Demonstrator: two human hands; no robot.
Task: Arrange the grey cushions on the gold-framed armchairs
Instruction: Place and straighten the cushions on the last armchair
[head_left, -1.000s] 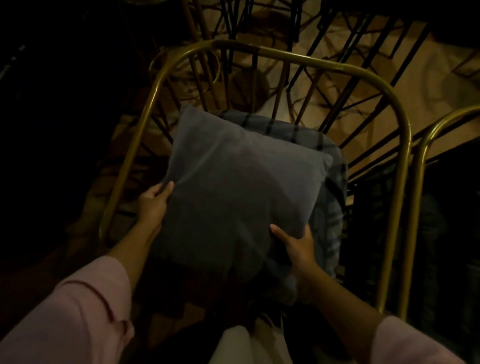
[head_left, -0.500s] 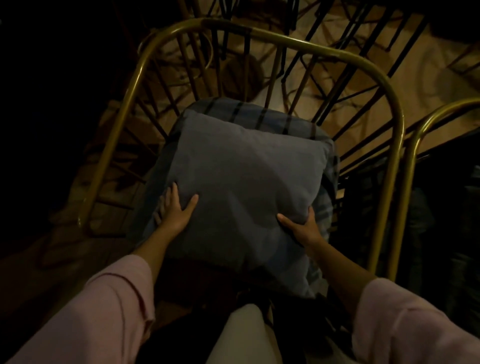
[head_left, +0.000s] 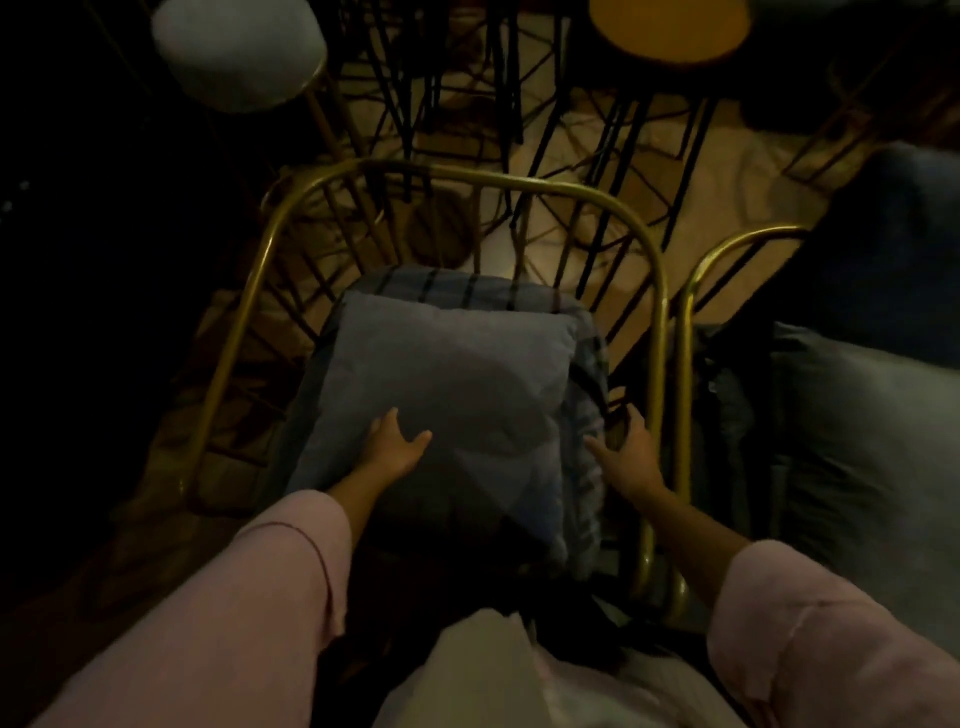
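A plain grey cushion (head_left: 457, 384) lies flat on a striped grey seat cushion (head_left: 467, 283) inside a gold-framed armchair (head_left: 660, 291). My left hand (head_left: 392, 447) rests palm-down on the plain cushion's near left part, fingers spread. My right hand (head_left: 626, 452) hovers with fingers apart over the right edge of the striped cushion, beside the chair's gold right rail. A second gold-framed armchair (head_left: 691, 280) stands directly to the right and carries a large grey cushion (head_left: 872, 441).
Black metal chair and table legs (head_left: 509, 93) crowd the floor behind the armchair. A pale round stool seat (head_left: 239, 47) is at top left, an orange round stool seat (head_left: 670, 26) at top right. The room is dim.
The plain cushion came down from being held up in both hands to lying flat on the seat. My right hand let go of it and moved right; the view pulled back.
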